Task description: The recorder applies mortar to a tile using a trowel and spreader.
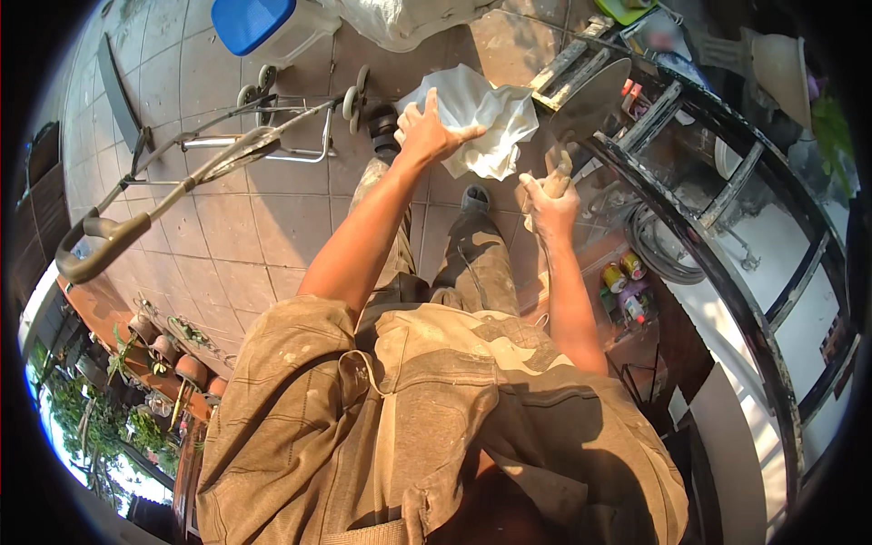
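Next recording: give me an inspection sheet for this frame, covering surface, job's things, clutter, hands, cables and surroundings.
Surface: tiled floor, dusty, lit by sun.
Job's things: white cloth gripped by the left hand; trowel with a pale handle, blade up, held by the right hand.
Clutter: folded hand cart lying on the tiles; blue-lidded container; small cans by the wall.
Hands: both closed on their things, cloth just left of the trowel blade; contact not clear.
Cables: coiled hose or cable under the black frame.
Surroundings: potted plants along a ledge, lower left.
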Motion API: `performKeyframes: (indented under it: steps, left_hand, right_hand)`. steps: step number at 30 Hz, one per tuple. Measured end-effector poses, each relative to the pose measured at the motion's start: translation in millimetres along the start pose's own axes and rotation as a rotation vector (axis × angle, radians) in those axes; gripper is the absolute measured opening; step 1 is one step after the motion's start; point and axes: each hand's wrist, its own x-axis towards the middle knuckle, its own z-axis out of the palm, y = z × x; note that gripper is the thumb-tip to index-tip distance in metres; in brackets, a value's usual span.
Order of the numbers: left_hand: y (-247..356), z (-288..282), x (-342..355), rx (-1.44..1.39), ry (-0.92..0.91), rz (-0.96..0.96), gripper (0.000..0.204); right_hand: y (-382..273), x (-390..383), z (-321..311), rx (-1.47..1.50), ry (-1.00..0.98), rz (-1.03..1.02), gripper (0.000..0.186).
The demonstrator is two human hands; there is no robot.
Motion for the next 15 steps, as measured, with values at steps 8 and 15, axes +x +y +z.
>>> performKeyframes:
  steps: [8,15]
  left_hand:
    - [-70,120,41,-0.509,0.185,-0.033,0.029]
    - [-101,36,65,-1.127,-0.201,-0.285,0.039]
  right_hand:
    - [94,121,53,-0.088,-0.006,-0.113,0.054]
    - [157,174,-81,0.106,-0.047,0.037,0.036]
